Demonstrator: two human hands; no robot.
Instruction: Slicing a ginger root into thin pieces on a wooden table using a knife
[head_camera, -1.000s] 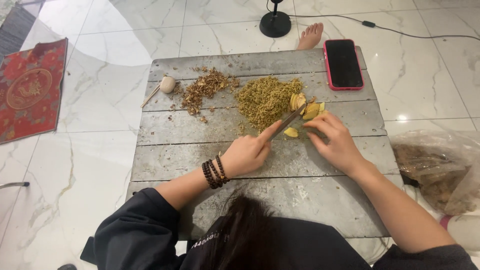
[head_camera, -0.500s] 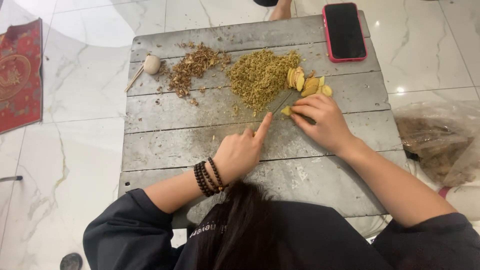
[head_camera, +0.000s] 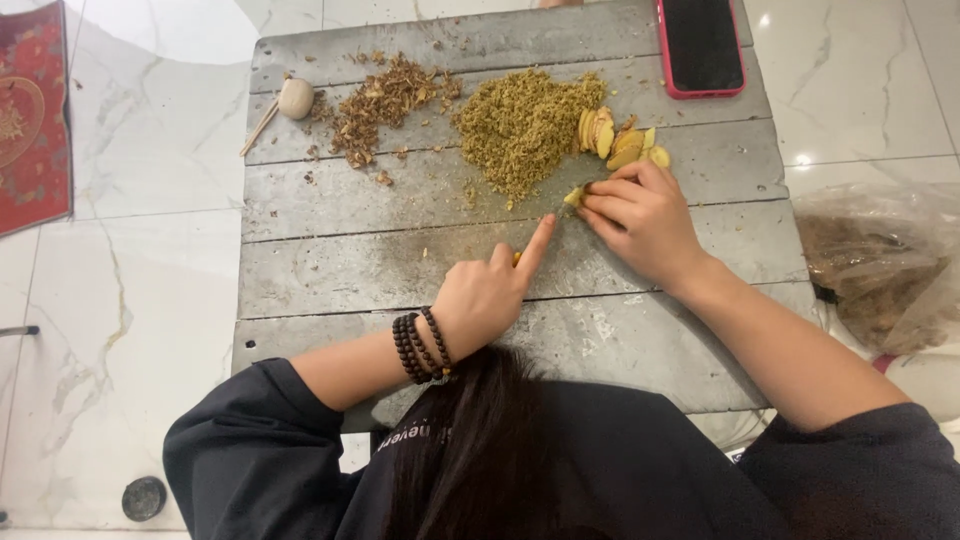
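Note:
My left hand, with dark bead bracelets on the wrist, grips a small knife. Its index finger lies along the blade, which points up and right. My right hand pins a yellow ginger piece to the grey wooden board at the knife's tip. Cut ginger slices lie just above my right hand. A heap of greenish chopped herb sits to their left, and a brown chopped pile lies further left.
A phone in a pink case lies at the board's top right corner. A small round bulb with a stick rests at the top left. A clear plastic bag of brown material lies on the marble floor at right, a red mat at left.
The view has closed in and shifted, so the board sits higher in the frame. Both hands stay together at the ginger; the left hand has drawn slightly back toward me.

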